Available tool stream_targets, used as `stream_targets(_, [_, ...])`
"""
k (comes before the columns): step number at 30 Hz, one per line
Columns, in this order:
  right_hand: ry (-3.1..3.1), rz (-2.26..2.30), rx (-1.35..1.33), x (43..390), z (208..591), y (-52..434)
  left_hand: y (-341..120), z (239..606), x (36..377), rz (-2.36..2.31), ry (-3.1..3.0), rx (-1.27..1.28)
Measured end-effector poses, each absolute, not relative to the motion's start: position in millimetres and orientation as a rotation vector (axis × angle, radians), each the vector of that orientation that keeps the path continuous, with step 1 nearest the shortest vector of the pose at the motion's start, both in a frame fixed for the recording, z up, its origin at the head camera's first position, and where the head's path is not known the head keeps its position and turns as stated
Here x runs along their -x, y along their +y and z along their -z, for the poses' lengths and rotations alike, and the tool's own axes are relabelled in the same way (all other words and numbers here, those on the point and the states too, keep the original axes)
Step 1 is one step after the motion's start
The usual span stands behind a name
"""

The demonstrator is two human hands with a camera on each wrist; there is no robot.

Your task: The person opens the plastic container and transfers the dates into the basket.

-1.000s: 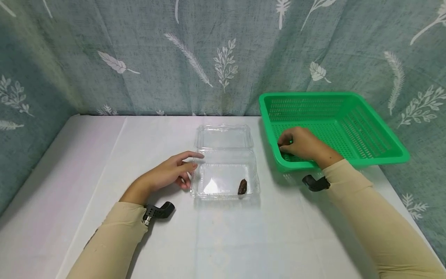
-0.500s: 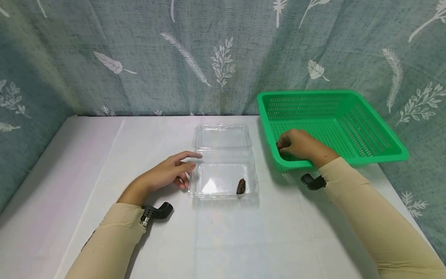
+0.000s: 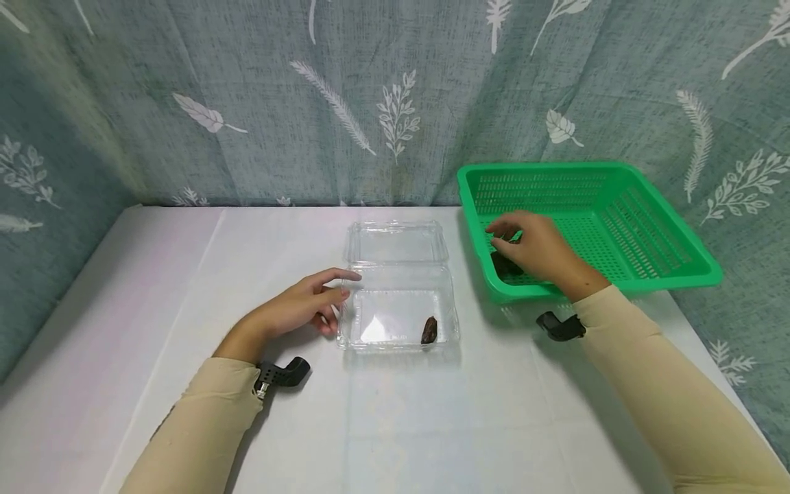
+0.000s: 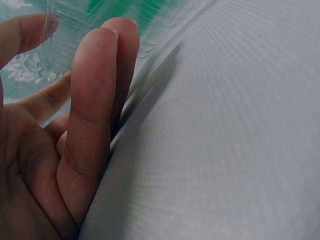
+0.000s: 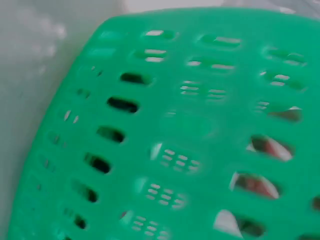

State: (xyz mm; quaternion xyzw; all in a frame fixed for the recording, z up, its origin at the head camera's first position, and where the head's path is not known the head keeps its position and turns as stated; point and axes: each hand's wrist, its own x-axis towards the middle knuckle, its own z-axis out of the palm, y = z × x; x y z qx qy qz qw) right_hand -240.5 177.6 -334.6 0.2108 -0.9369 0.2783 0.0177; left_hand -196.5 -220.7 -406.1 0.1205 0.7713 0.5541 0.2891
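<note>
A clear plastic clamshell box (image 3: 395, 312) lies with its lid back on the table, and one wrinkled brown date (image 3: 429, 331) sits in its front right corner. My left hand (image 3: 302, 302) rests at the box's left side, fingers loosely spread, index finger and thumb reaching over the rim. Inside the near left corner of the green basket (image 3: 592, 285) is my right hand (image 3: 533, 247), its fingers curled round a dark date (image 3: 516, 237) that is mostly hidden. More dark dates (image 3: 506, 266) lie below it. The right wrist view shows the basket's slotted wall (image 5: 200, 125), with fingers partly visible through it.
The white-covered table (image 3: 407, 425) meets a leaf-patterned curtain (image 3: 259, 103) at the back. The box's raised lid (image 3: 397, 243) lies toward the curtain. The basket's high rim stands between my right hand and the box.
My right hand has risen a little inside the basket, baring dark dates below it. My left hand and the box stay in place.
</note>
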Motion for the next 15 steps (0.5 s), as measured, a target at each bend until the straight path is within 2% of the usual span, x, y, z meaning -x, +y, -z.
stream_targets(7, [-2.633, -0.917, -0.815, 223.7, 322.2, 156.1, -221.7, 405.3, 195.5, -1.473, 2.082, -0.309])
stream_targets(15, [-2.560, -0.972, -1.165, 208.3, 318.5, 125.9, -220.8, 403.1, 195.8, -1.472, 2.064, -0.313])
